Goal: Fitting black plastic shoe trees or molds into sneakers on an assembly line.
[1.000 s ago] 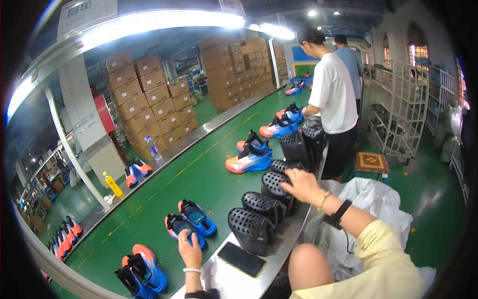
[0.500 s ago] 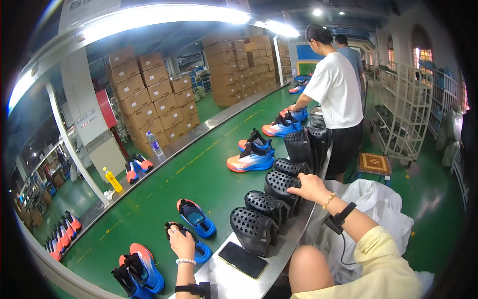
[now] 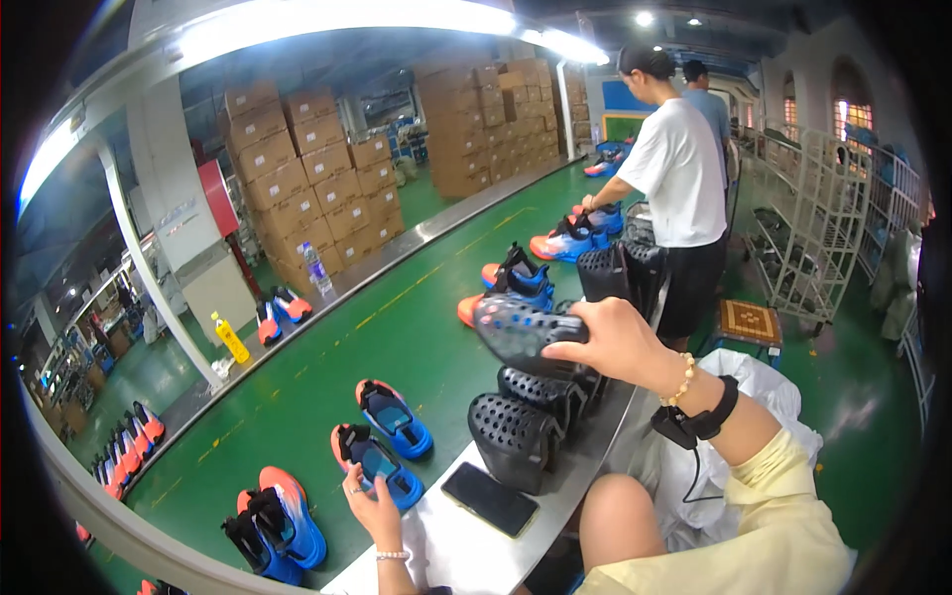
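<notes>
My right hand (image 3: 620, 342) grips a black perforated plastic shoe tree (image 3: 521, 335), raised and tilted above a row of similar ones. Below it, more black shoe trees (image 3: 511, 436) stand on the metal edge of the bench. My left hand (image 3: 375, 511) is at the near side of a blue-and-coral sports shoe (image 3: 382, 468), thumb and fingers apart; whether it touches the shoe is unclear. A matching sports shoe (image 3: 395, 418) lies just beyond, its opening facing up. Another pair of sports shoes (image 3: 288, 521) sits farther left on the green belt.
A dark phone (image 3: 491, 498) lies on the metal ledge (image 3: 436, 545) between my hands. More sports shoes (image 3: 516, 283) stand farther along the green belt (image 3: 327, 367). A co-worker in a white shirt (image 3: 679, 169) handles shoes there. Bottles (image 3: 230, 339) line the far edge.
My right hand has lifted a black shoe tree from the row and swung it leftward. My left hand has drawn back from over the near shoe's opening to its near side.
</notes>
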Available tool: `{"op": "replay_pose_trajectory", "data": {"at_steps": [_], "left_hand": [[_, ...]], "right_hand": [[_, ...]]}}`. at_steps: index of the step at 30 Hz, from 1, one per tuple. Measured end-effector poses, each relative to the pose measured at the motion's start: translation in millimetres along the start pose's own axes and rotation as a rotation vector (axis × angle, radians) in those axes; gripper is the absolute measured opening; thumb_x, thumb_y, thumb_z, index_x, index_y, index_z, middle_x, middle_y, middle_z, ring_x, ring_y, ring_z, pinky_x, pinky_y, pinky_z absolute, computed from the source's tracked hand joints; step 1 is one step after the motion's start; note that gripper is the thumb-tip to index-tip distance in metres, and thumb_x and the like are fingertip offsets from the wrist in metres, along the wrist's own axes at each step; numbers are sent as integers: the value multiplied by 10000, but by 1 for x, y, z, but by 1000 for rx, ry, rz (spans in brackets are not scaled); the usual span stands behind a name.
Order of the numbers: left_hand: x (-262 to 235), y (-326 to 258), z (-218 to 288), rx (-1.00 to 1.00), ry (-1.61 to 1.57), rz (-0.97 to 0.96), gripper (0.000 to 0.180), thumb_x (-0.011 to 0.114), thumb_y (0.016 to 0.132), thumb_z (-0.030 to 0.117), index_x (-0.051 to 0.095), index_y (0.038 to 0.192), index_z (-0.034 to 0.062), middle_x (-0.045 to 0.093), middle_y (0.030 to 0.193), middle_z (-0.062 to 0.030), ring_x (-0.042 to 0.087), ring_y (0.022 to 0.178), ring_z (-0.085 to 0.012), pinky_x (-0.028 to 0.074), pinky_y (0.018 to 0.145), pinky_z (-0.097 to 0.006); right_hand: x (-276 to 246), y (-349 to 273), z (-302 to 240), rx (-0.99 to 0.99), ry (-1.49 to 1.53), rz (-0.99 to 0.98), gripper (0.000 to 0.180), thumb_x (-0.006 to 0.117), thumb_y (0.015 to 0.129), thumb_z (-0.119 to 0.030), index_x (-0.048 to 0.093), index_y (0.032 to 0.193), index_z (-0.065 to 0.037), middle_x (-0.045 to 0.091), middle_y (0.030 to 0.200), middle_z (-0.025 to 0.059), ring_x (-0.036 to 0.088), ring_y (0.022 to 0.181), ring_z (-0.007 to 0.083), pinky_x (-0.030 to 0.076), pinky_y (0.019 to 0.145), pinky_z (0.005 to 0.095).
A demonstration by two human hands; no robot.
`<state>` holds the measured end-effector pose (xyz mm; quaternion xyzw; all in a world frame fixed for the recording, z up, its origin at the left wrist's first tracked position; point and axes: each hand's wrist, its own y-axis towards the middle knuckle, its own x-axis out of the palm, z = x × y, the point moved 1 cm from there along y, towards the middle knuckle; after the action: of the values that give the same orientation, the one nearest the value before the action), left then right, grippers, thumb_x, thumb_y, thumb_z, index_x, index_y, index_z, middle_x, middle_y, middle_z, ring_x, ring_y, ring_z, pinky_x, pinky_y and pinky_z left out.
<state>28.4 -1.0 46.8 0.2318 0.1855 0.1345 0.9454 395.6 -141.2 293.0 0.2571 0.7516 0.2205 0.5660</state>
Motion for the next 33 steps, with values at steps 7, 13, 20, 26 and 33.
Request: {"op": "replay_pose_trajectory", "data": {"at_steps": [7,13,20,26,33], "left_hand": [[-4,-29,-18,-296,-235,-137,846,817,707,91,353,1413,54,451,1375,-150,484,1218,-292,475,946,-408],[-16,-26,-20,-188,-135,-53,869,833,693,135,346,1405,38,432,1378,-200,475,1241,-328,448,979,-415],[-15,-25,-27,-233,-176,12,810,818,694,129,380,1373,67,546,1247,-211,572,1118,-365,447,968,-411],[-22,-22,-16,-148,-8,-74,480,736,784,125,532,1211,42,366,1467,-249,473,1264,-426,418,1008,-437],[-24,-19,-36,-277,-348,-91,430,710,764,30,565,1169,11,329,1496,-237,437,1322,-371,403,1030,-404]], "right_hand": [[99,5,-139,-315,61,-425,552,718,776,-496,636,729,48,633,717,236,652,738,384,531,716,441],[193,43,-210,39,217,-951,490,737,768,-418,680,772,68,670,629,165,678,534,264,568,560,334],[321,13,-236,-68,38,-541,416,780,725,-424,722,841,-30,708,888,182,702,852,315,569,739,399],[363,-4,-251,11,36,-459,193,703,753,-223,724,773,-31,703,774,172,712,756,315,582,666,394],[404,1,-263,-96,-4,-426,178,584,851,-148,734,799,-67,715,785,149,724,761,275,588,652,370]]}}
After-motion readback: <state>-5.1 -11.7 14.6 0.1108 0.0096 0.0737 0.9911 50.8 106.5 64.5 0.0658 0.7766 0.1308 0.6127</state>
